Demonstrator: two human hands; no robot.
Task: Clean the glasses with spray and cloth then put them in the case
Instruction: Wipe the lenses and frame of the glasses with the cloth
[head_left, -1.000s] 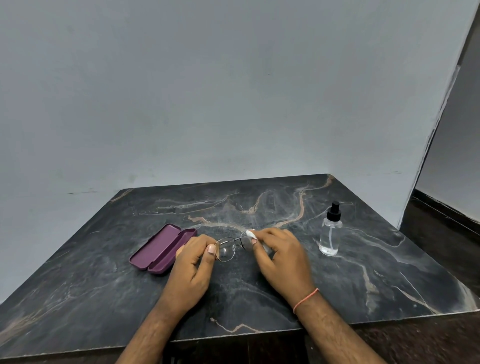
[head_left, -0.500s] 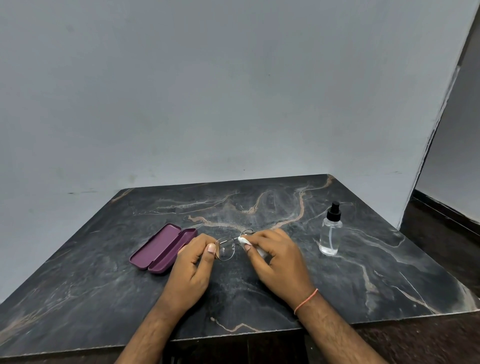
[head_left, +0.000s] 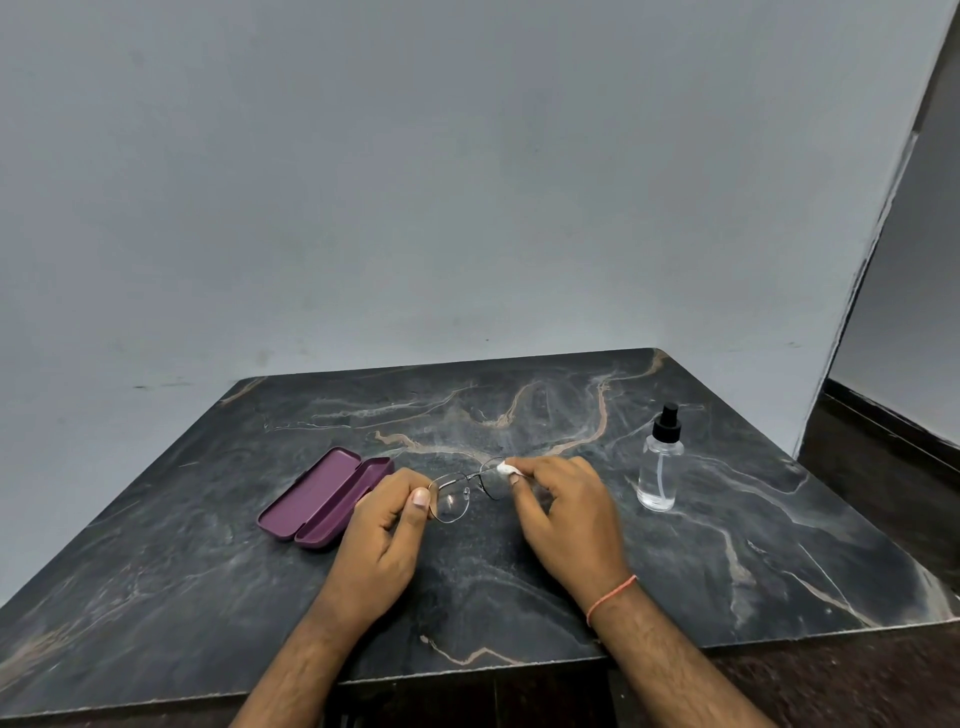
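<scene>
Thin metal-framed glasses (head_left: 457, 496) are held just above the dark marble table (head_left: 727, 561). My left hand (head_left: 387, 535) pinches their left rim between thumb and fingers. My right hand (head_left: 561, 512) pinches a small white cloth (head_left: 506, 468) against the right lens, most of the cloth hidden under the fingers. An open purple case (head_left: 324, 496) lies on the table just left of my left hand. A clear spray bottle (head_left: 660, 462) with a black nozzle stands upright to the right of my right hand.
A grey wall rises right behind the table's far edge. The table's front edge runs just below my wrists. A dark floor and doorway gap lie off the table's right side.
My right hand has slid the cloth along the right lens, first inward toward the bridge, then back up to its top edge. My left hand's hold stays the same.
</scene>
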